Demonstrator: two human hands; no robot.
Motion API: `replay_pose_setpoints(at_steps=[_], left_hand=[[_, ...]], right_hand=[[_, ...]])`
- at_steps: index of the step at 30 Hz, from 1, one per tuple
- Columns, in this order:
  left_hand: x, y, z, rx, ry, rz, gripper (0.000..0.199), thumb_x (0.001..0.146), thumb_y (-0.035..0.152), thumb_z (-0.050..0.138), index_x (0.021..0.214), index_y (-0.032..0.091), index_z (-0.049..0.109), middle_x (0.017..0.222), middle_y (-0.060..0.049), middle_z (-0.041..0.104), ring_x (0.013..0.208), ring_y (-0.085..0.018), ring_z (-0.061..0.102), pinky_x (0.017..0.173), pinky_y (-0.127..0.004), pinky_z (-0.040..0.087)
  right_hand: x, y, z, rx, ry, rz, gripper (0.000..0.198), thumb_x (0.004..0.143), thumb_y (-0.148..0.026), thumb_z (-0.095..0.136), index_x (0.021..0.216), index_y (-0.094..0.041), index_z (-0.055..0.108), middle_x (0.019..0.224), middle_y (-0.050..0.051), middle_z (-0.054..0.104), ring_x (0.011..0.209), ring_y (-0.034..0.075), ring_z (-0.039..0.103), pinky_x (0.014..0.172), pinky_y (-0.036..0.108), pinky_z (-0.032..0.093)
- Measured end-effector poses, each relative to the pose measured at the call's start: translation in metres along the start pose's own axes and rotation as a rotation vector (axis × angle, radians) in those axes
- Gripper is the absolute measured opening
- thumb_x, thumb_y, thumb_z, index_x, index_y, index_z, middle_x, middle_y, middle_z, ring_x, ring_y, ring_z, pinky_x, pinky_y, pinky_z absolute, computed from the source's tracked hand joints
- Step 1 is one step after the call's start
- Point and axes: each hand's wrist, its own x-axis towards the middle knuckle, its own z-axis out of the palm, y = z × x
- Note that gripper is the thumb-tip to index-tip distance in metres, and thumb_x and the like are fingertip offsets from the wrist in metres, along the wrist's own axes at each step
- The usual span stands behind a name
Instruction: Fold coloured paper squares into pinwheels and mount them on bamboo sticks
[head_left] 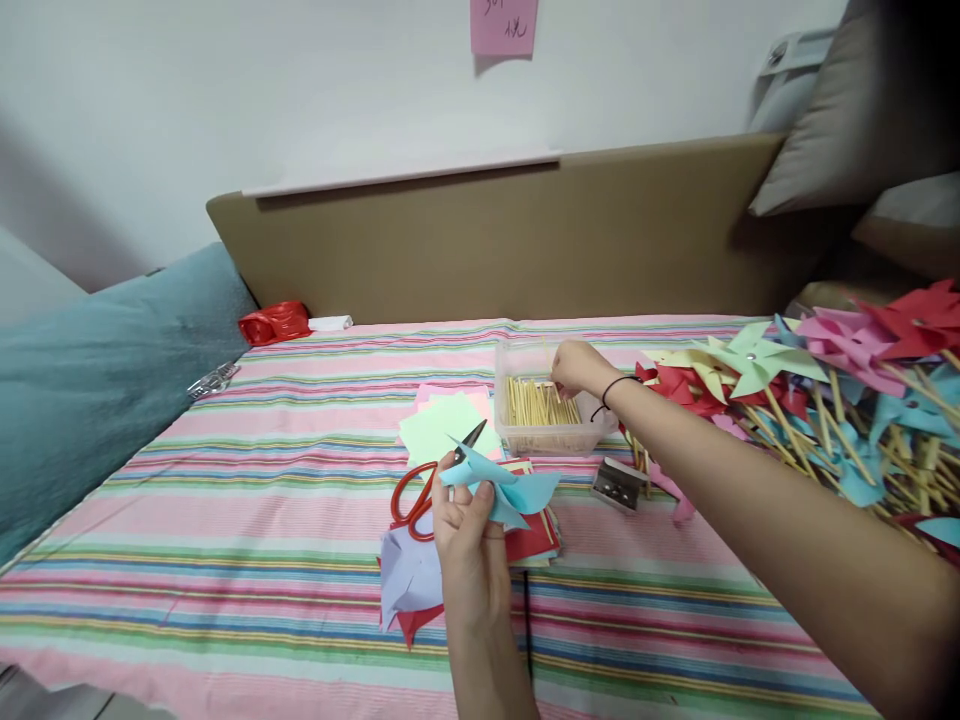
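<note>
My left hand pinches a light blue paper pinwheel with its blades folded in. Behind that hand lie red-handled scissors, their dark blades pointing up and right. My right hand, a dark band on its wrist, reaches over a clear plastic box of thin wooden sticks. Its fingers are closed, and a thin stick seems to show at their tips, though partly hidden. Pale green paper sheets lie left of the box. A small open box of pins sits in front of it.
Many finished pinwheels on sticks pile up on the right. Purple cut paper and red paper lie near my left hand. A red plastic bag is at the back left, on the striped cloth. A brown board stands behind.
</note>
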Motion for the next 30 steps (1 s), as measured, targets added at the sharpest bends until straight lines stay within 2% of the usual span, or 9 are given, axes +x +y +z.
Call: replay_pose_setpoints(at_steps=[3, 5, 7, 10, 14, 17, 21, 26, 30], left_hand=[[-0.001, 0.001, 0.003, -0.028, -0.020, -0.017, 0.050, 0.064, 0.013, 0.081, 0.109, 0.025, 0.062, 0.086, 0.003, 0.063, 0.073, -0.007, 0.063, 0.069, -0.016, 0.051], [-0.004, 0.000, 0.006, -0.038, -0.032, -0.031, 0.050, 0.064, 0.012, 0.081, 0.108, 0.025, 0.062, 0.082, 0.004, 0.062, 0.068, -0.006, 0.061, 0.067, -0.016, 0.051], [-0.006, -0.002, 0.009, -0.049, -0.066, -0.053, 0.051, 0.063, 0.013, 0.081, 0.109, 0.026, 0.062, 0.080, 0.004, 0.062, 0.066, -0.007, 0.061, 0.068, -0.018, 0.052], [-0.010, -0.007, 0.014, -0.099, -0.144, -0.101, 0.059, 0.060, 0.014, 0.084, 0.113, 0.028, 0.061, 0.079, 0.004, 0.062, 0.069, -0.008, 0.062, 0.072, -0.019, 0.051], [-0.014, -0.017, 0.019, -0.154, -0.217, -0.193, 0.068, 0.057, 0.017, 0.086, 0.117, 0.031, 0.058, 0.077, 0.006, 0.063, 0.068, -0.008, 0.063, 0.077, -0.023, 0.052], [-0.015, -0.023, 0.024, -0.169, -0.237, -0.218, 0.073, 0.055, 0.017, 0.088, 0.119, 0.032, 0.056, 0.074, 0.008, 0.062, 0.065, -0.008, 0.063, 0.084, -0.030, 0.052], [-0.015, -0.026, 0.029, -0.155, -0.250, -0.211, 0.079, 0.052, 0.019, 0.090, 0.121, 0.032, 0.054, 0.072, 0.008, 0.060, 0.065, -0.008, 0.062, 0.084, -0.029, 0.050], [-0.016, -0.029, 0.032, -0.120, -0.261, -0.181, 0.075, 0.055, 0.017, 0.088, 0.120, 0.032, 0.055, 0.074, 0.007, 0.060, 0.066, -0.009, 0.061, 0.085, -0.029, 0.050], [-0.018, -0.031, 0.035, -0.072, -0.263, -0.147, 0.072, 0.057, 0.015, 0.086, 0.120, 0.033, 0.055, 0.075, 0.008, 0.061, 0.066, -0.008, 0.061, 0.094, -0.034, 0.048]], right_hand=[[-0.049, 0.007, -0.006, 0.153, 0.146, -0.130, 0.025, 0.090, -0.022, 0.049, 0.078, -0.012, 0.068, 0.079, 0.009, 0.071, 0.074, 0.017, 0.066, 0.065, 0.024, 0.048], [-0.092, 0.015, 0.004, 0.284, 0.192, -0.226, 0.030, 0.094, -0.029, 0.042, 0.085, -0.015, 0.066, 0.075, 0.004, 0.067, 0.070, 0.013, 0.063, 0.065, 0.023, 0.048], [-0.133, 0.023, 0.024, 0.733, 0.178, -0.346, 0.028, 0.092, -0.034, 0.046, 0.083, -0.015, 0.065, 0.059, 0.000, 0.057, 0.058, 0.013, 0.055, 0.059, 0.025, 0.045], [-0.178, 0.034, 0.062, 1.112, 0.077, -0.313, 0.032, 0.088, -0.045, 0.056, 0.077, -0.017, 0.066, 0.052, -0.003, 0.048, 0.049, 0.011, 0.046, 0.052, 0.026, 0.040], [-0.199, 0.047, 0.099, 1.391, 0.067, -0.300, 0.027, 0.086, -0.044, 0.061, 0.086, -0.017, 0.068, 0.048, -0.006, 0.040, 0.047, 0.009, 0.037, 0.047, 0.025, 0.029], [-0.202, 0.054, 0.107, 1.453, 0.061, -0.303, 0.026, 0.088, -0.042, 0.060, 0.080, -0.018, 0.066, 0.049, -0.006, 0.035, 0.047, 0.009, 0.032, 0.046, 0.024, 0.023], [-0.204, 0.058, 0.103, 1.432, 0.011, -0.336, 0.025, 0.088, -0.041, 0.060, 0.079, -0.017, 0.064, 0.050, -0.006, 0.033, 0.046, 0.008, 0.028, 0.045, 0.024, 0.021], [-0.208, 0.065, 0.097, 1.413, 0.004, -0.350, 0.023, 0.090, -0.040, 0.058, 0.089, -0.018, 0.063, 0.050, -0.008, 0.033, 0.045, 0.008, 0.027, 0.045, 0.024, 0.020], [-0.209, 0.074, 0.097, 1.325, -0.019, -0.374, 0.027, 0.092, -0.041, 0.052, 0.088, -0.017, 0.063, 0.050, -0.007, 0.035, 0.045, 0.008, 0.029, 0.047, 0.025, 0.022]])
